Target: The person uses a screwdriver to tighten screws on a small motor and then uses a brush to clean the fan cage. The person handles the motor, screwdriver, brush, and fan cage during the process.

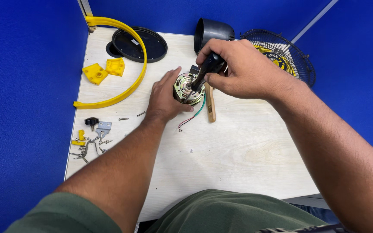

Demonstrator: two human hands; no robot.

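- Brass-coloured round fan motor with copper windings (189, 89) sits near centre of the pale wooden tabletop (238, 151), red, green and dark wire leads (191, 118) trailing out toward 6 o'clock.
- Left hand (165, 97) lies flat against the motor's 9 o'clock side, fingers spread and cupped round the casing, steadying it; thumb runs under the motor's near edge.
- Right hand (242, 69) closed in a fist round the black handle of a screwdriver (206, 71); shaft slants down onto the motor's top face. Can't tell which screw the tip is on.
- Light wooden-handled tool (211, 103) lies just beside the motor at 4 o'clock, untouched.
- Judging by the spread, the fan looks mostly taken apart: black wire fan guard (281, 56) at 2 o'clock, black cup-shaped motor cover (212, 31) at 12, black round disc (140, 44) at 11, curved yellow plastic ring piece (126, 64) and two yellow plastic blocks (105, 70) at 10.
- Loose metal screws and small brackets (91, 140) heaped at 8 o'clock, w/ a small black knob (91, 122) close by – fasteners already out.
- Motor itself is whole, casing halves together; that seems to be the part left to work on.
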